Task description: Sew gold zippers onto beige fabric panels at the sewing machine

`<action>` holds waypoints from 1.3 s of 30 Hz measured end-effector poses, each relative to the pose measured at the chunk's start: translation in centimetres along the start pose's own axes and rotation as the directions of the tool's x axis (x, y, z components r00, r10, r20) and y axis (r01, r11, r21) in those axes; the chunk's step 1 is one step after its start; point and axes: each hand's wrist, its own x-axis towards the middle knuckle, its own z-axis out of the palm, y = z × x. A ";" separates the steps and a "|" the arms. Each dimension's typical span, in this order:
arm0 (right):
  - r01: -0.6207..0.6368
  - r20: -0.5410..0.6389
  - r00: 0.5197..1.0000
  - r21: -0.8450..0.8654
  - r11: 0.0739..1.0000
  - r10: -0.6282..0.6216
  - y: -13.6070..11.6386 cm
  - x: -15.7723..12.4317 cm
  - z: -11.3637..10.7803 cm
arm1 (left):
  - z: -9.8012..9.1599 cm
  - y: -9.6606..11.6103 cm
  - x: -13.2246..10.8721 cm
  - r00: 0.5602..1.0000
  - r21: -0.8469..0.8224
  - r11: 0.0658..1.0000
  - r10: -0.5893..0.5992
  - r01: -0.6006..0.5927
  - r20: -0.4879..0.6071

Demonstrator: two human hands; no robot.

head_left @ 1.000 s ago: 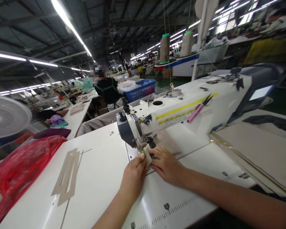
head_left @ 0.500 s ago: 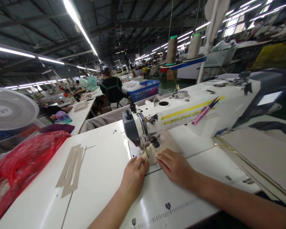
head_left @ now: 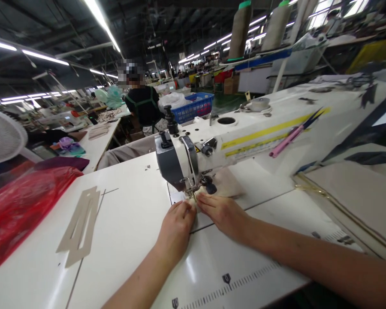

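Note:
A white industrial sewing machine head (head_left: 180, 161) stands over the table, with its metal presser foot (head_left: 193, 190) down on a cream fabric piece (head_left: 223, 182). My left hand (head_left: 176, 225) grips the near edge of that piece just in front of the foot. My right hand (head_left: 221, 216) lies beside it, its fingers pressing the same material toward the foot. The needle area is mostly hidden by the machine and my fingers. A strip with a gold edge (head_left: 341, 210) lies on a flat panel to the right.
On the white table (head_left: 122, 214) lies a beige cut-out template (head_left: 79, 225), beside a red plastic bag (head_left: 22, 210). Pink-handled snips (head_left: 292, 137) rest on the machine arm. A fan (head_left: 0, 135) stands left; a co-worker (head_left: 143, 103) sits farther back near a blue basket (head_left: 193, 107).
My fingertips have drawn closer together at the presser foot, gathering the cream piece. The whole view has tilted and shifted with my head.

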 end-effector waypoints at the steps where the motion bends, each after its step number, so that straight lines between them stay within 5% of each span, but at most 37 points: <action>1: -0.012 -0.003 1.000 0.005 1.000 0.012 0.2 0.2 0.1 | 0.1 -0.2 0.1 1.000 -0.005 1.000 -0.003 0.003 0.005; 14: -0.046 -0.001 0.999 0.062 0.997 0.046 0.8 1.2 0.3 | 1.0 -0.9 0.4 0.991 -0.048 0.990 -0.130 0.131 0.020; 39: -0.095 0.064 0.994 0.142 0.985 0.087 1.2 1.3 1.0 | 1.6 -1.7 0.3 0.991 -0.033 0.991 -0.131 0.130 -0.019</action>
